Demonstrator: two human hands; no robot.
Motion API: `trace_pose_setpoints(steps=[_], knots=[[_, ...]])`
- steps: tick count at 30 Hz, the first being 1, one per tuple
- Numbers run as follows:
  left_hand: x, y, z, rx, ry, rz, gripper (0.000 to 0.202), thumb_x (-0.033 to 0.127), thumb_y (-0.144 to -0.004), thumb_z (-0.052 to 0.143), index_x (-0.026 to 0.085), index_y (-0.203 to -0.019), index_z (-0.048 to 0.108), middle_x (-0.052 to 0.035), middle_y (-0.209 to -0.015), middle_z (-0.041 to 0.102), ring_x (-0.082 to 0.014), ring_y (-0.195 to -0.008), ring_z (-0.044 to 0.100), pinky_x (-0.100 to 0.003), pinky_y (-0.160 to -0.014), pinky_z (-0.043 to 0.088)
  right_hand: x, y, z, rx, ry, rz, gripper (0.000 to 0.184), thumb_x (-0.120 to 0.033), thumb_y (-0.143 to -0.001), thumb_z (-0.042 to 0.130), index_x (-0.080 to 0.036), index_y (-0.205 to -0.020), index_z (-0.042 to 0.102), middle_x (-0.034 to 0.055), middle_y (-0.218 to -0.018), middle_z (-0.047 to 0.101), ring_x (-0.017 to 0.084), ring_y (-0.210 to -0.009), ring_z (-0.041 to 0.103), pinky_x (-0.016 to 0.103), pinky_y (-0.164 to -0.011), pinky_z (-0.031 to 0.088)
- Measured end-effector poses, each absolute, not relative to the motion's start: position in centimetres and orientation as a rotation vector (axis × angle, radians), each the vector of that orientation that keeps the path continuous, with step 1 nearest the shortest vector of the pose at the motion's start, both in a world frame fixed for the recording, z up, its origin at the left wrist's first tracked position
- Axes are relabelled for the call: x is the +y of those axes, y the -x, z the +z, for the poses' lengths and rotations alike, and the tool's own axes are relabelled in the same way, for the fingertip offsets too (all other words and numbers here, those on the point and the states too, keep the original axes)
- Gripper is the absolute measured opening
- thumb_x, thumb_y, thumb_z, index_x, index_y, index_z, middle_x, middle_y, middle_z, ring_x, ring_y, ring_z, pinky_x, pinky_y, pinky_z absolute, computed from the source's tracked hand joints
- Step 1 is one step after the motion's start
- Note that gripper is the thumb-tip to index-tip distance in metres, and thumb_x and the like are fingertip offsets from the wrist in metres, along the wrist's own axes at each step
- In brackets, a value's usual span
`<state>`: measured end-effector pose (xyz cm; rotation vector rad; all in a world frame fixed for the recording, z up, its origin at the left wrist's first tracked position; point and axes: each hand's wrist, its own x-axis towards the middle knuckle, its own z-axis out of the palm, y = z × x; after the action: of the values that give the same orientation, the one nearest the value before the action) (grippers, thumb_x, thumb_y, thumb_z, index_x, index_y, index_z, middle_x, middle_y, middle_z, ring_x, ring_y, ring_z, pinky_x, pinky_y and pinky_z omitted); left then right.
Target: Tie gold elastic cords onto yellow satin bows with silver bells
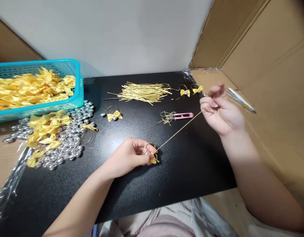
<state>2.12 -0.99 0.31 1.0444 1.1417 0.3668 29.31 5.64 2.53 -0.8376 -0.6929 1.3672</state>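
Note:
My left hand (132,156) pinches a small yellow ribbon bow (155,159) with a silver bead by its fingertips. A gold cord (179,131) runs taut from that bow up to the right. Its far end is pinched by my right hand (221,112), raised over the table's right side. Part of the bow is hidden behind the left fingers. Beyond the left hand lies a finished-looking bow with bead and loop (114,116), and farther left another looped bow (89,127). Two more looped bows, one of them a bow (185,92), lie near the right hand.
A blue basket (79,84) full of yellow bows stands at left. Silver beads (73,148) and loose bows (47,128) lie before it. A bundle of gold cords (144,92), pink-handled snips (184,116) and a white pen-like tool (240,99) are farther back. Cardboard walls the right.

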Motion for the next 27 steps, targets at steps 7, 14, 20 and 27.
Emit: trace_pose_setpoints(steps=[7,14,20,27], knots=[[-1.0,-2.1,0.4,1.135,-1.046,0.349,0.013,0.019,-0.061,0.076,0.012,-0.071,0.072,0.0003,-0.061,0.066,-0.0079,-0.055,0.054,-0.019,-0.055,0.039,5.8,-30.1,2.7,-0.696,0.735,1.283,0.027,-0.008,-0.082,0.065,-0.034,-0.073,0.066,-0.0072,-0.089,0.067,0.009,-0.054,0.035,0.021,-0.046,0.032],[-0.9,-2.0,0.3,1.126,-1.054,0.335,0.012,0.018,-0.063,0.076,0.011,-0.072,0.072,0.0008,-0.061,0.066,-0.0067,-0.055,0.054,-0.018,-0.055,0.039,5.5,-29.4,2.7,-0.744,0.858,1.355,0.027,-0.004,-0.082,0.059,-0.030,-0.084,0.064,-0.0060,-0.071,0.053,0.007,-0.053,0.036,0.019,-0.048,0.033],[-1.0,-2.0,0.3,1.134,-1.028,0.348,0.012,0.017,-0.062,0.077,0.011,-0.072,0.071,0.0009,-0.062,0.066,-0.0074,-0.056,0.056,-0.019,-0.057,0.041,5.8,-30.0,3.2,-0.747,0.921,1.258,0.034,0.007,-0.077,0.050,-0.025,-0.083,0.062,-0.0054,-0.069,0.052,0.007,-0.053,0.041,0.019,-0.049,0.033],[-0.9,-2.1,0.4,1.136,-1.015,0.340,0.012,0.016,-0.061,0.077,0.012,-0.071,0.072,-0.0005,-0.063,0.070,-0.0084,-0.056,0.058,-0.019,-0.058,0.044,6.0,-31.4,4.4,-0.522,0.768,1.125,0.039,0.014,-0.077,0.039,-0.019,-0.075,0.060,-0.0044,-0.062,0.052,0.005,-0.046,0.034,0.017,-0.044,0.033]])
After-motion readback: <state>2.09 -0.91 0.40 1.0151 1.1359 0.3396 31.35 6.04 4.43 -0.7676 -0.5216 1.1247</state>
